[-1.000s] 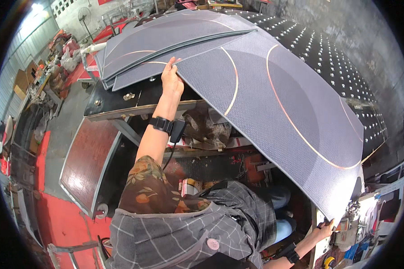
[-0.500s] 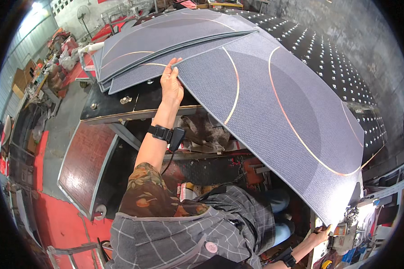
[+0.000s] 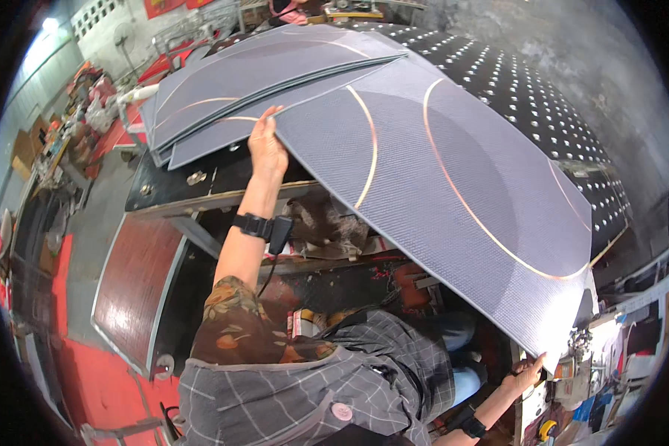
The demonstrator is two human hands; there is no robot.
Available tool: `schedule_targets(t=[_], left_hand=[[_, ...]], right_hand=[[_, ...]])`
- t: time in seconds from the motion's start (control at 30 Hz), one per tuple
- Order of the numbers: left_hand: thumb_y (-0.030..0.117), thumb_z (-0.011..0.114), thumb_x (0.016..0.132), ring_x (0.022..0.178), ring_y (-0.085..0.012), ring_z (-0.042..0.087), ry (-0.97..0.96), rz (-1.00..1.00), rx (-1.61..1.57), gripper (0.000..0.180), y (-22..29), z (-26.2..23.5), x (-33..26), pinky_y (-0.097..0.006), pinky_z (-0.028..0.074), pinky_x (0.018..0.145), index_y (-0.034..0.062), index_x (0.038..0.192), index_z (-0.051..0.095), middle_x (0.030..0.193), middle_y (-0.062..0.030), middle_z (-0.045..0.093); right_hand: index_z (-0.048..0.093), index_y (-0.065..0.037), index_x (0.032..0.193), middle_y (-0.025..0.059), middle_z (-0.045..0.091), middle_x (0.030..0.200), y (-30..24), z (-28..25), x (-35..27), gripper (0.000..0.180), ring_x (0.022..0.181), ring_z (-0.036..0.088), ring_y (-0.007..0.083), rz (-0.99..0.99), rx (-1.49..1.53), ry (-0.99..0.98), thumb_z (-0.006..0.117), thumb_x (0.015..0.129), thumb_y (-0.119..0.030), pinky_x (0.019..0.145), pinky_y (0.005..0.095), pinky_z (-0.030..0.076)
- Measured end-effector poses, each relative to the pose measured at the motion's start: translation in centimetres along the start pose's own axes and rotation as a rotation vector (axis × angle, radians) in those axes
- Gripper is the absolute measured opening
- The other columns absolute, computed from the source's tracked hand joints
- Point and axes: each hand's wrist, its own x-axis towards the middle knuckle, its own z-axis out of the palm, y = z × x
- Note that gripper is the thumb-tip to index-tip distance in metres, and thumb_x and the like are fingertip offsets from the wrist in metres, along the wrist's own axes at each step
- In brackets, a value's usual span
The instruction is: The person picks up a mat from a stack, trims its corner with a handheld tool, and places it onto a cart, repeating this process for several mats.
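Note:
A large grey textured mat (image 3: 401, 163) with gold curved lines and a darker grey arc stretches across the middle. My left hand (image 3: 268, 149) is closed on its left corner, fingers on top at the edge. At the lower right, my right hand (image 3: 525, 374) grips the mat's near corner, beside a sewing machine (image 3: 572, 372). Part of the right fingers is hidden at the mat's edge. Behind my left hand lies a stack of similar grey mats (image 3: 253, 74), partly overlapped by the one I hold.
A black table (image 3: 498, 82) dotted with shiny metal studs carries the mats. Below it on the left stands a reddish-brown panel (image 3: 137, 282). Brown cloth-like material (image 3: 323, 223) rests under the table edge. A yellow round object (image 3: 548, 430) sits near the sewing machine.
The whole view has shifted slightly, with most things now a little further left. Both hands keep hold of the same mat corners.

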Motion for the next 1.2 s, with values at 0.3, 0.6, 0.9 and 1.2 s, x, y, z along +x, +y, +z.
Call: schedule_targets(t=[0.3, 0.6, 0.9, 1.2], left_hand=[[0.017, 0.047, 0.093, 0.084, -0.0183, 0.060, -0.030, -0.337, 0.259, 0.025, 2.3, 1.6, 1.7, -0.032, 0.049, 0.077, -0.0047, 0.098, 0.059, 0.093, -0.0105, 0.062], [0.035, 0.050, 0.088, 0.096, -0.0197, 0.057, -0.084, -0.325, 0.066, 0.045, 9.6, 6.4, -22.3, -0.034, 0.047, 0.079, 0.0032, 0.121, 0.049, 0.109, -0.0084, 0.058], [0.025, 0.053, 0.090, 0.103, -0.0211, 0.056, -1.822, -0.701, 0.159, 0.038, -4.9, 7.7, -32.1, -0.035, 0.042, 0.091, -0.0011, 0.118, 0.052, 0.114, -0.0135, 0.059], [0.024, 0.047, 0.094, 0.080, -0.0147, 0.063, -0.526, -0.674, 0.348, 0.029, -3.1, 3.9, -19.3, -0.028, 0.054, 0.065, 0.0008, 0.110, 0.053, 0.096, -0.0079, 0.063]], right_hand=[[0.045, -0.009, 0.080, -0.0016, 0.044, 0.058, 1.9, 5.3, -5.8, 0.023, 0.041, 0.037, 0.0056, 0.084, -0.011, -0.371, 0.060, 0.087, -0.024, 0.030, 0.0193, 0.026], [0.046, 0.001, 0.126, 0.0105, 0.058, 0.106, -9.1, 15.2, 6.0, 0.041, 0.093, 0.054, 0.0185, -0.535, -0.289, -0.375, 0.052, 0.088, -0.010, 0.085, 0.0308, 0.042], [0.061, 0.007, 0.102, 0.0117, 0.064, 0.096, -7.0, 10.2, 12.1, 0.033, 0.086, 0.058, 0.0151, -0.654, -0.757, -0.408, 0.063, 0.084, -0.021, 0.075, 0.0250, 0.044], [0.059, 0.002, 0.089, 0.0002, 0.054, 0.066, 1.4, 0.4, -6.0, 0.028, 0.048, 0.043, 0.0046, 0.060, -0.575, -0.554, 0.056, 0.090, -0.026, 0.041, 0.0207, 0.034]])
